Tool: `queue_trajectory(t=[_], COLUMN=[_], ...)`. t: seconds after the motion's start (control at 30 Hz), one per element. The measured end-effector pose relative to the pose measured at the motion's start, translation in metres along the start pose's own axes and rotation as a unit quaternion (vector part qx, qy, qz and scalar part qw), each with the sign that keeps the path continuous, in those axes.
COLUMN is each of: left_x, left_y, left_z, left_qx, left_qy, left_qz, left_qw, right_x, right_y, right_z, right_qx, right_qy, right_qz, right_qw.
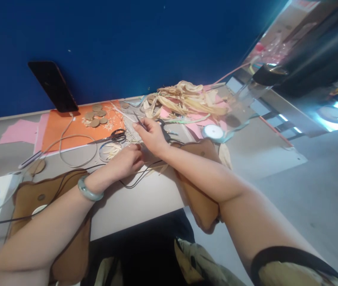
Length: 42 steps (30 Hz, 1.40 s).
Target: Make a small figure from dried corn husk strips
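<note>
Mid-frame, behind the edge of a pale tabletop [127, 208], right hand [152, 137] is pinching a slim dark pointed tool [139, 120]; left hand [130, 161] is curling, contents unclear.

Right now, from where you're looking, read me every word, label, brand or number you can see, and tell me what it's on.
No text can be read here.
Power strip: no legible lettering.
Ribbon spool: no legible print.
Phone: dark, nothing legible.
Upper right background: too blurred to read.
</note>
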<state>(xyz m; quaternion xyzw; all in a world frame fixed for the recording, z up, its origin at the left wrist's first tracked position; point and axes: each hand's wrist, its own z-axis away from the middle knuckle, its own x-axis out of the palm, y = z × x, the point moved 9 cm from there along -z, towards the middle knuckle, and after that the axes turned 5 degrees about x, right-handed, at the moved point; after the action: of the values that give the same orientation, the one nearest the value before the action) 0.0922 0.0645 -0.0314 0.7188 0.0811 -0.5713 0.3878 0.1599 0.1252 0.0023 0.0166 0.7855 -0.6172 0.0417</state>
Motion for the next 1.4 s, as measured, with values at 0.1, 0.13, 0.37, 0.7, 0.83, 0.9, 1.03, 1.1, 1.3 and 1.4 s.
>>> queue_trajectory(t=[0.1,0.13,0.37,0.7,0.83,0.9,1.03,1.1,1.3,1.4], left_x=[-0.016,-0.022,-0.063,-0.008,0.012,0.018,0.023,0.020,0.010,0.024], left_y=[-0.005,-0.008,-0.044,0.069,0.061,0.056,0.054,0.054,0.075,0.086], left_z=[0.003,0.004,0.023,0.016,0.012,0.010,0.007,0.006,0.009,0.010], left_qx=[-0.012,-0.015,-0.157,0.118,0.099,0.097,0.100,0.088,0.159,0.223], left_qy=[0.020,0.026,0.031,0.020,0.025,0.020,0.004,0.020,0.074,0.031], left_qz=[0.039,0.045,-0.200,-0.173,-0.241,-0.254,-0.256,-0.258,-0.217,-0.204], left_qw=[0.999,0.999,0.967,0.978,0.965,0.962,0.961,0.962,0.960,0.953], right_x=[0.000,0.000,0.001,0.000,0.001,0.002,0.003,0.003,0.001,0.002], right_y=[0.001,0.001,0.001,0.002,0.003,0.005,0.007,0.006,0.007,0.007], right_z=[-0.001,-0.001,0.000,0.000,-0.001,-0.001,-0.002,-0.001,-0.002,-0.003], right_qx=[0.003,0.004,0.010,0.019,0.015,0.015,0.026,0.023,0.030,0.027], right_qy=[0.000,-0.001,-0.005,0.005,-0.002,-0.007,-0.009,-0.006,-0.002,-0.008], right_qz=[0.003,0.005,0.016,0.039,0.019,0.007,0.002,-0.003,-0.013,-0.006], right_qw=[1.000,1.000,1.000,0.999,1.000,1.000,1.000,1.000,0.999,1.000])
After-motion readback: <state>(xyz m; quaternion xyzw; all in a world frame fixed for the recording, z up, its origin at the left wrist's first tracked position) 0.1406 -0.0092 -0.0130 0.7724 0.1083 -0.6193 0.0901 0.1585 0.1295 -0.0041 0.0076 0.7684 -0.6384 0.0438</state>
